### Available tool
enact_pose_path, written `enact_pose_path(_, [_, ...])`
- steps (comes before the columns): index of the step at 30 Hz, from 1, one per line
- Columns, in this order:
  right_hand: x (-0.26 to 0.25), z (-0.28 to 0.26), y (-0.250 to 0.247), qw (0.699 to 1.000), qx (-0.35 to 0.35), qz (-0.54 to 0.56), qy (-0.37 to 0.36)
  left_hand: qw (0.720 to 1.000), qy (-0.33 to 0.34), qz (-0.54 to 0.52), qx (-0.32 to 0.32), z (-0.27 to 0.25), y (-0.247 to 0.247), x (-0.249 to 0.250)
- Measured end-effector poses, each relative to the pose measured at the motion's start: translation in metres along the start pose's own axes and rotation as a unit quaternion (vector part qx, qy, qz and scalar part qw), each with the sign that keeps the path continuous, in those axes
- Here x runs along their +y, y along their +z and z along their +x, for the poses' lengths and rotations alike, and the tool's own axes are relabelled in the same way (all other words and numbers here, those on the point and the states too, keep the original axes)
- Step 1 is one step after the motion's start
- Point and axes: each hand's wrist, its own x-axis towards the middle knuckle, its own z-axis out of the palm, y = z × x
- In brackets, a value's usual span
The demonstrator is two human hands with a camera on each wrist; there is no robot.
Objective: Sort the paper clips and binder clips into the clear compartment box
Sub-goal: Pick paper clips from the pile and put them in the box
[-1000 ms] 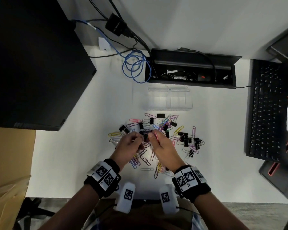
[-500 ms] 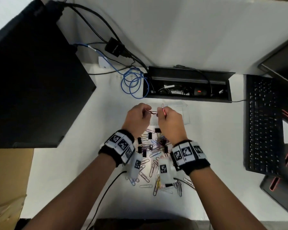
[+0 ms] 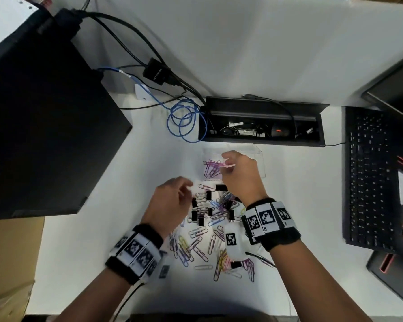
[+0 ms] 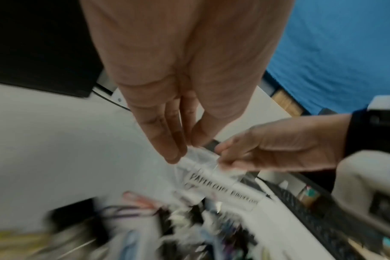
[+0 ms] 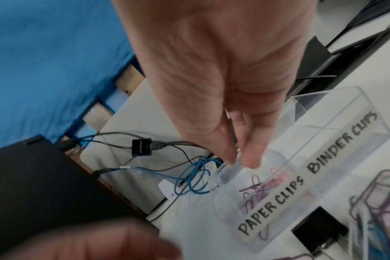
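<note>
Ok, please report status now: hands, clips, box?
Right hand over clear box, pinching pink clip. Left hand empty over pile. Paper-clip side partly filled, binder side empty. Nothing blocking.

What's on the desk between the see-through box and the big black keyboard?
Nothing: in the head view, only bare white desk lies between the clear box and the keyboard.

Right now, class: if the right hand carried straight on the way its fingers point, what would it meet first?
Probably the paper clips already lying in the "PAPER CLIPS" compartment of the clear compartment box. The right hand points down into it, though its height above them is unclear.
</note>
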Motion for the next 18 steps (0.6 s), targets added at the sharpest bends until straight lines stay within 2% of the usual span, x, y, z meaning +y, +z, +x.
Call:
enact_pose_path(2, [0.004, -0.013, -0.007, 0.999, 0.037, 0.012, -0.032, 0.998, 0.002, 0.037, -0.052, -0.021, 0.001, -0.019])
enact_pose_path(3, [0.009, -0.021, -0.009, 0.998, 0.029, 0.007, -0.047, 0.996, 0.002, 0.05, -0.077, -0.03, 0.003, -0.029])
enact_pose_path(5, [0.024, -0.038, -0.01, 0.997, -0.05, 0.008, -0.057, 0.989, 0.001, 0.077, -0.13, -0.046, 0.012, -0.044])
enact_pose_path(7, [0.043, -0.055, -0.006, 0.984, -0.169, 0.004, -0.05, 0.977, 0.034, 0.124, -0.17, -0.056, 0.023, -0.055])
enact_pose_path(9, [0.062, -0.069, 0.005, 0.965, -0.244, -0.073, -0.067, 0.965, 0.08, 0.17, -0.181, -0.059, 0.033, -0.059])
enact_pose_path(10, [0.071, -0.075, 0.013, 0.956, -0.252, -0.121, -0.086, 0.961, 0.099, 0.186, -0.178, -0.06, 0.037, -0.059])
enact_pose_path(12, [0.085, -0.084, 0.028, 0.952, -0.215, -0.171, -0.135, 0.955, 0.13, 0.209, -0.165, -0.061, 0.042, -0.058])
enact_pose_path(14, [0.095, -0.09, 0.039, 0.958, -0.172, -0.162, -0.162, 0.947, 0.155, 0.235, -0.154, -0.061, 0.047, -0.062])
enact_pose_path(18, [0.105, -0.093, 0.047, 0.963, -0.144, -0.133, -0.184, 0.94, 0.198, 0.239, -0.14, -0.058, 0.048, -0.065])
